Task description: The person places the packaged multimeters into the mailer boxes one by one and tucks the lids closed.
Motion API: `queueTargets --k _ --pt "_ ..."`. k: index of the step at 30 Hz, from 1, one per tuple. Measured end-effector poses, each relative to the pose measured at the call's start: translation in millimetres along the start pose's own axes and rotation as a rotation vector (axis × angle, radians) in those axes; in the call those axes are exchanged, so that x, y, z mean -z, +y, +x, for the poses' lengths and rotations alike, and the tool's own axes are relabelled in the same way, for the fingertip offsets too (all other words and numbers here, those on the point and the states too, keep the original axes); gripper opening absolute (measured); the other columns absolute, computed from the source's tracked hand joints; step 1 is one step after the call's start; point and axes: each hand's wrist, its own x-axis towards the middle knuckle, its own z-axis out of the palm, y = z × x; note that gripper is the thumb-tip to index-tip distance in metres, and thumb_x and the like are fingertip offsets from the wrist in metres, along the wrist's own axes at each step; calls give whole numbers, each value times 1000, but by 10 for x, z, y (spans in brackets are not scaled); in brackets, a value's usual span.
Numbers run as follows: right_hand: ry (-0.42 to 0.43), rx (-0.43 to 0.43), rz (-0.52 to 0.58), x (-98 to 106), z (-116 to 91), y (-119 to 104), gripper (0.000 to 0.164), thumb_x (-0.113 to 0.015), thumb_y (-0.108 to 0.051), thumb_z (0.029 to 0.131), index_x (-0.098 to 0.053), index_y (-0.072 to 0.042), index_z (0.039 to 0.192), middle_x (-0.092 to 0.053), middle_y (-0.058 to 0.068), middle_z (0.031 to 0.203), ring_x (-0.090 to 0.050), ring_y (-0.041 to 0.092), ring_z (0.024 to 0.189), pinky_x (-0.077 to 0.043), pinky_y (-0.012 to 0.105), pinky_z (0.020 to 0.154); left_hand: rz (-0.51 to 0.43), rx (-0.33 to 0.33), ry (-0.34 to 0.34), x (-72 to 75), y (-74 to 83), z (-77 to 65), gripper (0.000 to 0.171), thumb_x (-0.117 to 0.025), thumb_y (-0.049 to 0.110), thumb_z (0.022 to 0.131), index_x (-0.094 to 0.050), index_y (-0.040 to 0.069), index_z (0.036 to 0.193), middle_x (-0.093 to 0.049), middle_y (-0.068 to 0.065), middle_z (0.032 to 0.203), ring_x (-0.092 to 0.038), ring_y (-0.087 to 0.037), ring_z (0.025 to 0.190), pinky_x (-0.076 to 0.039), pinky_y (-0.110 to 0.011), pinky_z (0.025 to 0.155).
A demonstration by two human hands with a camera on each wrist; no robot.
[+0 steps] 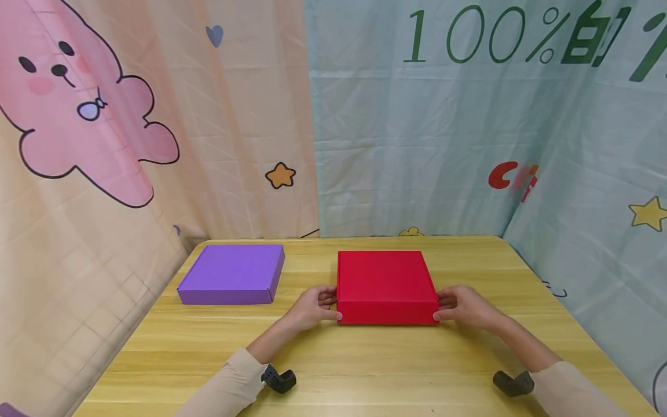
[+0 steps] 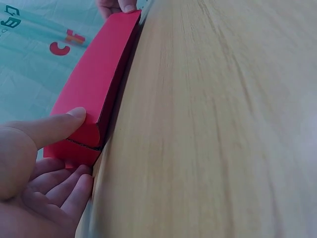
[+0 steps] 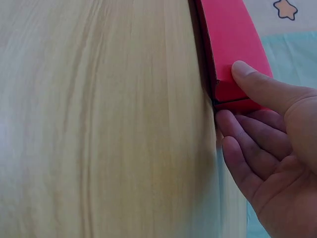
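Note:
A flat red cardboard box [image 1: 385,277] with its lid down stands on the wooden table, right of the middle in the head view. My left hand [image 1: 311,308] grips its left front corner, the thumb [image 2: 74,115] on the front face and the fingers [image 2: 62,186] along the left side. At the opposite corner my right hand [image 1: 466,307] holds it the same way, its thumb [image 3: 243,72] on the front face and the fingers [image 3: 252,136] at the right side. In both wrist views the box's lower edge lies close along the tabletop.
A flat purple box [image 1: 231,272] lies at the back left of the table [image 1: 333,370]. Printed curtains [image 1: 417,145] hang behind the table and along both its sides. A black wrist device [image 1: 278,379] sits by the left sleeve, another [image 1: 513,383] by the right.

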Motion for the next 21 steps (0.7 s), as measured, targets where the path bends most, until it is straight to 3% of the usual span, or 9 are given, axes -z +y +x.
queueTargets --k 7,21 --pt "11 86 -50 -11 18 51 42 -85 -18 88 -71 8 117 -75 7 104 -72 19 91 -59 26 79 13 4 29 -14 5 29 63 -83 -4 84 -52 -15 137 -63 -26 133 -61 -39 124 -52 -43 101" --pt "131 221 -187 -75 50 88 20 -84 -15 87 -81 -3 103 -76 -3 90 -60 7 70 -54 24 63 4 2 89 -57 -7 93 43 -82 -11 81 -59 -8 117 -75 -20 107 -73 -31 104 -58 -40 92"
